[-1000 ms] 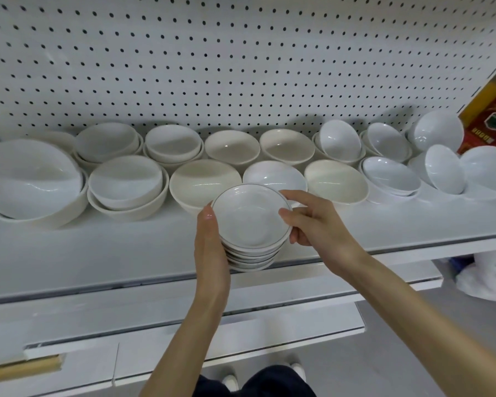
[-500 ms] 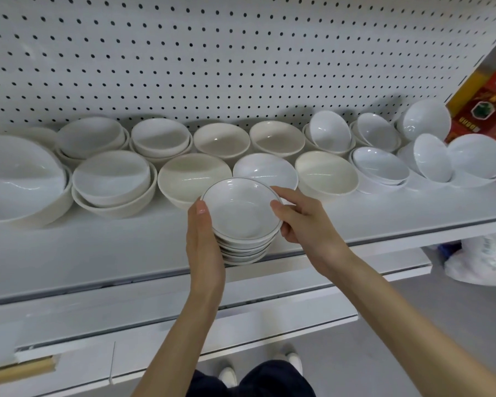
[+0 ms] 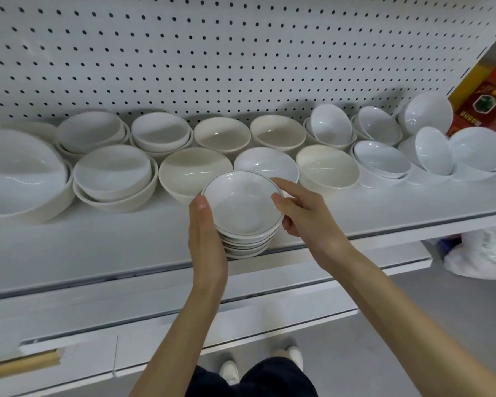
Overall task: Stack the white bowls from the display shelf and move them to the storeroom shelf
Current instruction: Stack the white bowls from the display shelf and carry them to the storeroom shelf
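Observation:
A stack of several small white bowls with thin dark rims sits at the front edge of the white display shelf. My left hand holds the stack's left side, thumb up at the rim. My right hand grips the right side, with the index finger lying along the top bowl's rim and the other fingers curled below. Behind the stack stand a cream bowl and a white bowl.
Two rows of white and cream bowls fill the shelf, from a large bowl at the left to tilted bowls at the right. A pegboard backs the shelf. A red box and a plastic bag lie to the right.
Both hands stay on the stack at the shelf's front edge. Only the view has shifted slightly; the stack has not visibly moved on the shelf.

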